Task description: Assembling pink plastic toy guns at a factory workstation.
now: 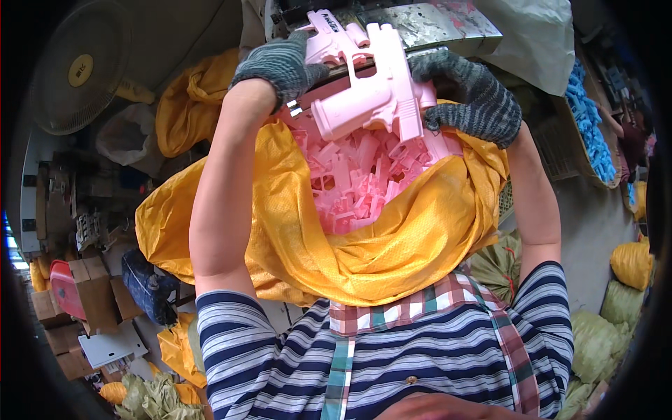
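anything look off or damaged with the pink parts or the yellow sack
Nothing stands out. Both gloved hands, left hand and right hand, hold pink toy gun shells over the open yellow sack, which is full of similar pink parts.

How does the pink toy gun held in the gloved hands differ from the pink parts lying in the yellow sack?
The pink toy gun is a whole, large body, lifted above the sack between the left hand and right hand. The pink parts are smaller, jumbled in a loose heap inside the yellow sack, with no hand on them. Both are the same pale pink plastic.
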Demonstrator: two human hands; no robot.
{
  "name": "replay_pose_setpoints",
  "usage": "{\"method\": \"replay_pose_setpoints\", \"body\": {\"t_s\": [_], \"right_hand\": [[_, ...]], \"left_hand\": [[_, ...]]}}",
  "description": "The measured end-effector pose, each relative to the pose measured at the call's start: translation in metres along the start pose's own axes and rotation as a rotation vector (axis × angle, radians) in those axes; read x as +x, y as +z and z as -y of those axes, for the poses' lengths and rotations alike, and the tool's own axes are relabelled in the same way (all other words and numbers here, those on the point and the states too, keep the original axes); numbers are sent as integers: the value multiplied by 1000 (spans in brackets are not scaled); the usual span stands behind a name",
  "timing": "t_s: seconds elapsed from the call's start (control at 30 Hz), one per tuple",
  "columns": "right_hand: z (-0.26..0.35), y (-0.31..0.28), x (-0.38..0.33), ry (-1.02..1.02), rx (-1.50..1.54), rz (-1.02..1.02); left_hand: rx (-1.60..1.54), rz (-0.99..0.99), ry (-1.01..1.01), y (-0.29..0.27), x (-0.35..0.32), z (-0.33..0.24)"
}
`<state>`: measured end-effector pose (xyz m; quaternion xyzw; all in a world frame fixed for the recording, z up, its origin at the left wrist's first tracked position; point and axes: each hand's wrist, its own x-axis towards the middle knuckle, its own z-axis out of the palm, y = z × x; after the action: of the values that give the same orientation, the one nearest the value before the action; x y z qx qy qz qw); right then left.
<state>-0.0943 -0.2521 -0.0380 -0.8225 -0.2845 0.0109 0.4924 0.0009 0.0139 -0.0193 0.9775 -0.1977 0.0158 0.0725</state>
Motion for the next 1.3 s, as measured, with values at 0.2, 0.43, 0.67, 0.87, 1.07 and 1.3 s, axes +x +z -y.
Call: {"method": "replay_pose_setpoints", "body": {"t_s": [0.2,0.43,0.67,0.87,1.07,1.3], "right_hand": [[-14,-1,21,-55,-122,-172],[-64,-2,107,-261,-572,-27],[-25,3,75,-117,-297,-39],[-50,74,35,119,-902,343],[-95,100,15,98,-1220,399],[-92,95,18,28,-1215,478]], "left_hand": [[332,-376,22,12,-54,3],[528,-269,-473,-7,-195,93],[31,-383,-15,12,-186,44],[-344,218,578,69,-163,-37],[-507,561,598,93,-163,-46],[-533,572,597,94,-169,-44]]}}
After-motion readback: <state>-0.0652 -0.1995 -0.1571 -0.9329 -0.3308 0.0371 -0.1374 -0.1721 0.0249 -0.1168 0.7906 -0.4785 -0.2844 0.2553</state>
